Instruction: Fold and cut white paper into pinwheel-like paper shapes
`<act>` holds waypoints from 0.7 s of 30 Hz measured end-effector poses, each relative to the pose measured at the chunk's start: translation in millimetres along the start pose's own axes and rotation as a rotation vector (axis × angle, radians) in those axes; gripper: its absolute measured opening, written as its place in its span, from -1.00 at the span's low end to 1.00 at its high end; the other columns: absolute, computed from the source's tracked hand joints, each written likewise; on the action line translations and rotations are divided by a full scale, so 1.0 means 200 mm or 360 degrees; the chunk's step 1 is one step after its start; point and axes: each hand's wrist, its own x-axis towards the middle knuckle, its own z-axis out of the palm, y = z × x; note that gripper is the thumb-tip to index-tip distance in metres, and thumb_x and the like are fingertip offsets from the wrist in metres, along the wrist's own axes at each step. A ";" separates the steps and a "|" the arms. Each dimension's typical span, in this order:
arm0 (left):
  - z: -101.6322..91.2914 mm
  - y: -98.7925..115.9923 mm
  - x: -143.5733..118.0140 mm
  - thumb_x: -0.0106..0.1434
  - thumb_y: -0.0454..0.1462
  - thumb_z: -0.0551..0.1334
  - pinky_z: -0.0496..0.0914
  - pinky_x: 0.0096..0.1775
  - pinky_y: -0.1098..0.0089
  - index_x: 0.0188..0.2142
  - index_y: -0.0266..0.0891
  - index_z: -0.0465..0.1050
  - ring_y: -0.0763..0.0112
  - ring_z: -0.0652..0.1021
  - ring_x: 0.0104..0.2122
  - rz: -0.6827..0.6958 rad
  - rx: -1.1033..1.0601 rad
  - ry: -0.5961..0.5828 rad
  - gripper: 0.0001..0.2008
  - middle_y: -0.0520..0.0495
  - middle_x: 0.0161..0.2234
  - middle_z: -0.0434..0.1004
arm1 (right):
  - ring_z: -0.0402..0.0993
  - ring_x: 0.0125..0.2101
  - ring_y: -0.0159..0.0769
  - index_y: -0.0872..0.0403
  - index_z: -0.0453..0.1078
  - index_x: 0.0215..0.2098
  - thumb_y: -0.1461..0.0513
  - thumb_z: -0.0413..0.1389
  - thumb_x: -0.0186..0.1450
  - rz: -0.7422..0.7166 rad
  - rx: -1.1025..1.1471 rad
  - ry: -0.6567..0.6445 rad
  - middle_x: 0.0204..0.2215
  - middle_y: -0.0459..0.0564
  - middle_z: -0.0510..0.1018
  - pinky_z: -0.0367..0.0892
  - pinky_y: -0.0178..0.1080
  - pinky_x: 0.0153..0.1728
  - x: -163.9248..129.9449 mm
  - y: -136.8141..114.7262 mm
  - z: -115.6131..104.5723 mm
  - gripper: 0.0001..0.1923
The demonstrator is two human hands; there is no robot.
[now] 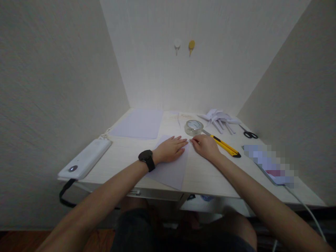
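Left hand: the left hand [170, 149] lies flat at the centre of the frame, palm down and fingers stretched out close together, pressing on the sheet of paper [172, 169]; a black wristwatch [147, 159] sits on its wrist.
Right hand: the right hand [206, 146], just right of centre, rests on the table [126, 157] with fingers curled, the tips pinching at the sheet's upper right corner.
Sheet of paper: pale, lying at the table's near edge, centre of the frame, under the left hand.
White device: a white device [85, 158] at lower left, with a black strap hanging off the edge; no writing can be read.
Utility knife: a yellow utility knife [225, 146] just right of the right hand.
Tape roll: a clear tape roll [193, 127] just above both hands; its markings are too small to read.
Blurred item: a blurred item [270, 163] at the right.
Mat: a pale mat [138, 123], upper left of the table.
Folded paper: white folded paper [219, 118] near the back wall.
Scissors: black-handled scissors [249, 133], upper right of the table.
Hooks: a white hook [177, 44] and a yellow hook [191, 45] on the wall, top centre.
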 end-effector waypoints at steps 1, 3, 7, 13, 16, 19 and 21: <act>0.00 0.00 0.00 0.48 -0.16 -0.12 0.04 0.29 0.08 0.33 -0.22 0.15 0.20 0.17 0.34 0.0001 -0.0005 -0.0005 -0.50 -0.12 0.34 0.16 | 0.53 -0.21 -0.13 0.09 0.53 -0.22 0.12 -0.09 0.44 -0.0017 -0.0039 -0.0003 -0.24 0.13 0.63 0.30 -0.20 -0.23 0.02 0.01 0.00 -0.63; -0.01 0.00 0.00 0.48 -0.16 -0.12 0.04 0.29 0.10 0.34 -0.25 0.13 0.20 0.18 0.33 -0.0006 -0.0004 -0.0007 -0.49 -0.13 0.34 0.16 | 0.53 -0.21 -0.13 0.08 0.51 -0.17 0.11 -0.08 0.44 -0.0085 -0.0089 -0.0054 -0.19 0.11 0.62 0.27 -0.21 -0.26 0.05 0.01 0.01 -0.65; -0.01 0.01 0.01 0.48 -0.16 -0.11 0.03 0.29 0.13 0.33 -0.28 0.14 0.19 0.18 0.33 -0.0021 0.0016 -0.0016 -0.49 -0.14 0.34 0.16 | 0.52 -0.20 -0.14 0.08 0.47 -0.14 0.13 -0.10 0.45 -0.0198 -0.0161 -0.0161 -0.16 0.12 0.60 0.24 -0.22 -0.28 0.08 0.03 0.02 -0.67; -0.01 0.01 0.01 0.48 -0.16 -0.12 0.01 0.30 0.12 0.35 -0.30 0.09 0.16 0.14 0.35 -0.0015 0.0029 -0.0049 -0.48 -0.14 0.36 0.11 | 0.50 -0.22 -0.17 0.11 0.43 -0.18 0.17 -0.14 0.47 -0.0420 -0.0202 -0.0241 -0.20 0.13 0.58 0.19 -0.24 -0.29 0.07 0.05 0.00 -0.68; -0.01 0.01 0.01 0.48 -0.16 -0.12 0.01 0.30 0.11 0.34 -0.28 0.10 0.16 0.14 0.35 -0.0019 0.0040 -0.0055 -0.49 -0.14 0.36 0.11 | 0.50 -0.24 -0.21 0.11 0.42 -0.17 0.18 -0.15 0.48 -0.0482 -0.0222 -0.0259 -0.20 0.11 0.57 0.17 -0.25 -0.29 0.05 0.05 -0.01 -0.67; -0.01 0.01 0.01 0.48 -0.16 -0.13 0.01 0.30 0.12 0.34 -0.27 0.12 0.19 0.15 0.35 -0.0029 0.0038 -0.0055 -0.49 -0.16 0.35 0.14 | 0.50 -0.27 -0.23 0.11 0.43 -0.13 0.19 -0.15 0.48 -0.0528 -0.0246 -0.0259 -0.21 0.10 0.57 0.15 -0.25 -0.33 0.04 0.06 -0.01 -0.68; -0.01 0.01 0.01 0.48 -0.16 -0.14 0.00 0.30 0.11 0.33 -0.27 0.12 0.20 0.14 0.35 -0.0032 0.0032 -0.0067 -0.49 -0.16 0.35 0.14 | 0.49 -0.28 -0.24 0.12 0.43 -0.10 0.22 -0.13 0.47 -0.0579 -0.0252 -0.0268 -0.21 0.10 0.57 0.14 -0.25 -0.36 0.03 0.05 -0.02 -0.70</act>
